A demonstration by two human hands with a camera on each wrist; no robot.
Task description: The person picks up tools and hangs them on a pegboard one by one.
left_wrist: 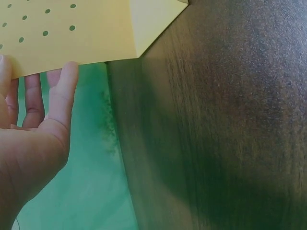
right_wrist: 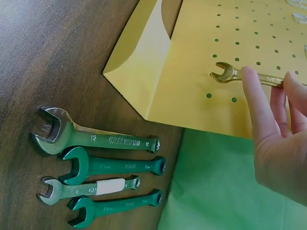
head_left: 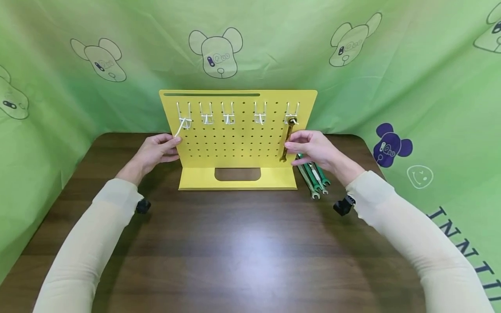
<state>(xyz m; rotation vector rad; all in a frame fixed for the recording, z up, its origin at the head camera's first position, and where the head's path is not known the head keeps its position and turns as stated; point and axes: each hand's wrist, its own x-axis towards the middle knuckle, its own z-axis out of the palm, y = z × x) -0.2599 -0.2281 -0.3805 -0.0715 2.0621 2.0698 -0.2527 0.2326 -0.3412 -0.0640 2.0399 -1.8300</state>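
A yellow pegboard (head_left: 231,148) stands upright on its base, with several white wire hooks (head_left: 229,118) along its upper part. My left hand (head_left: 156,150) pinches the board's left edge, thumb on the front face and other fingers behind it. On the rightmost hook hangs a gold-coloured combination wrench (head_left: 288,137), ring end up and open end down. My right hand (head_left: 315,150) holds this wrench by the shank between thumb and fingers. In the right wrist view, the open jaw of the wrench (right_wrist: 229,74) lies close over the board's holes.
Several wrenches lie side by side on the brown wooden table (head_left: 235,243), right of the board: a larger one marked 12 (right_wrist: 103,138), green ones (right_wrist: 115,165) and a small one with a white label (right_wrist: 91,188). A green printed curtain (head_left: 274,52) hangs behind.
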